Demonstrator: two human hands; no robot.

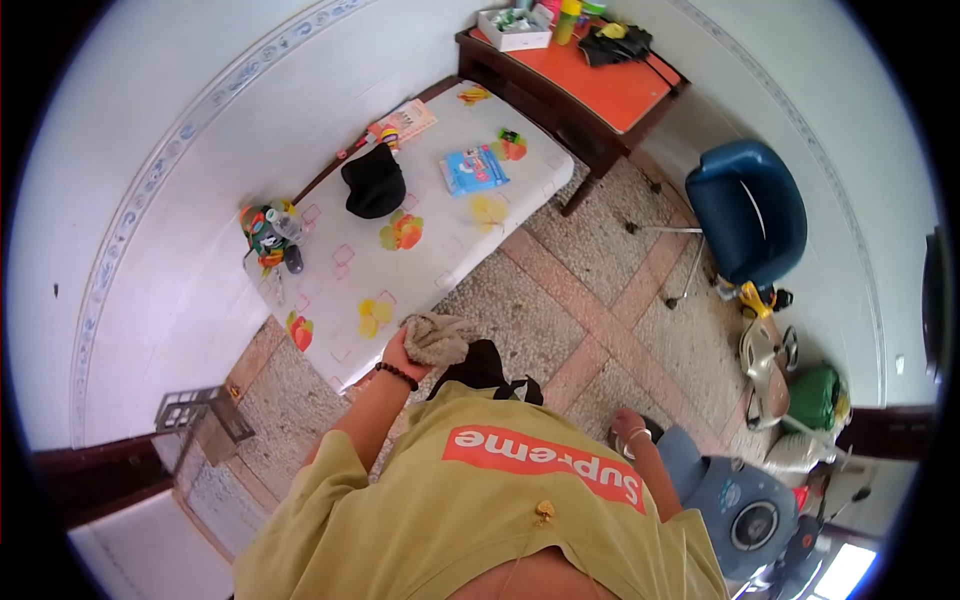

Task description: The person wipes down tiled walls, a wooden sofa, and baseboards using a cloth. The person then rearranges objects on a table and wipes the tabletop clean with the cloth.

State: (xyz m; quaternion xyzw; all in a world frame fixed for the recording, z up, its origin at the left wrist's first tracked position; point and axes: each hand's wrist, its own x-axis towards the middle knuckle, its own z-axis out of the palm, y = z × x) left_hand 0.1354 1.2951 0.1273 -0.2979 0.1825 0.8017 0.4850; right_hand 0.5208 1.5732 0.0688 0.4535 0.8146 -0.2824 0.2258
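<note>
My left hand (402, 356), with a dark bead bracelet on its wrist, is closed around a crumpled grey-beige cloth (440, 338). The cloth is beside the near edge of a long table (340, 290) with a fruit-patterned cover. On that table lie a black cap (375, 183), a blue packet (473, 170) and a pink-and-white booklet (408, 120). A clear plastic bottle (285, 226) rests at the table's left end. My right hand (627, 422) hangs low at my right side, over the floor; its fingers are too small to make out.
A red-topped desk (600, 88) stands at the back, holding a white box (515, 36) and a dark folded umbrella-like item (615, 45). To the right are a blue chair (748, 215), a ride-on toy (765, 365), a green bag (813, 398) and a grey-blue appliance-like object (735, 505).
</note>
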